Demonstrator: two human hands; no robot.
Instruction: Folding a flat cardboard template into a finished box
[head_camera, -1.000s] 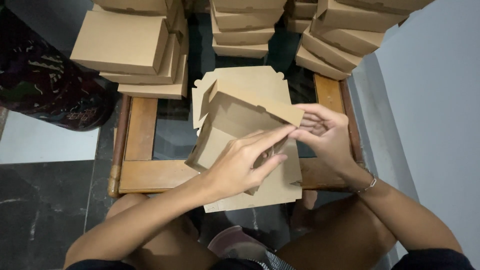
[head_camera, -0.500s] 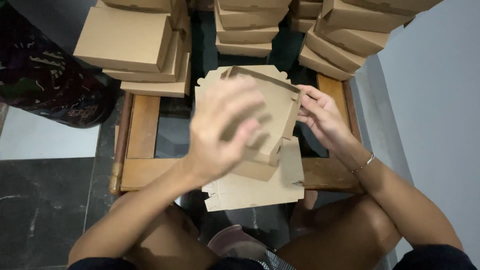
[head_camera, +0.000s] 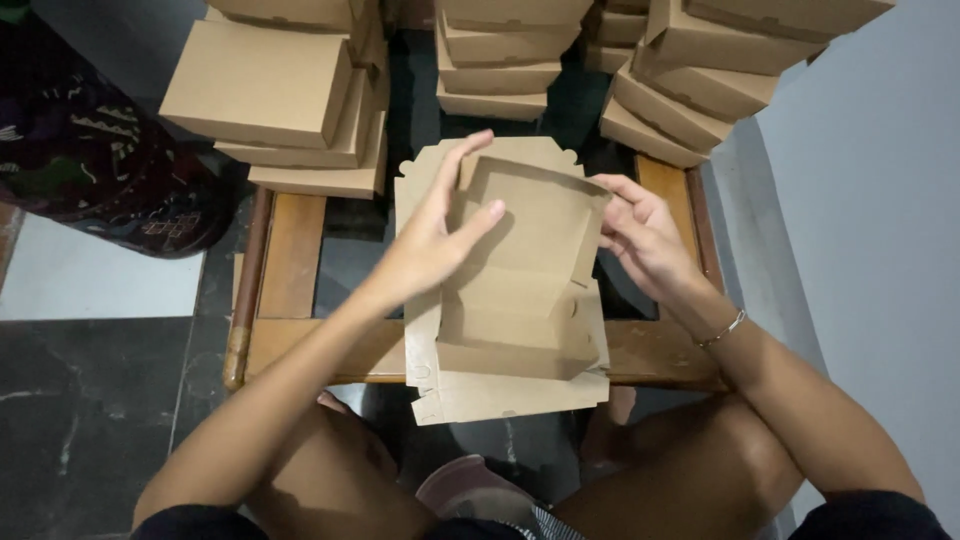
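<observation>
A half-folded brown cardboard box (head_camera: 530, 270) lies open-side up on a stack of flat cardboard blanks (head_camera: 500, 395), over a low wooden table (head_camera: 290, 270). My left hand (head_camera: 435, 240) rests on the box's left wall, fingers spread and the thumb inside the raised lid part. My right hand (head_camera: 640, 235) grips the box's right wall at the lid corner with its fingertips. A thin bracelet sits on my right wrist.
Stacks of finished brown boxes stand at the back: left (head_camera: 280, 95), middle (head_camera: 500, 60) and right (head_camera: 700, 70). A patterned dark fabric bundle (head_camera: 90, 150) lies at the far left. A grey wall (head_camera: 880, 230) runs along the right. My knees are below the table.
The box has been turned from tilted on its side to lying open-side up. My left hand moved from over the box's front to its left wall; my right hand kept hold of the right side.
</observation>
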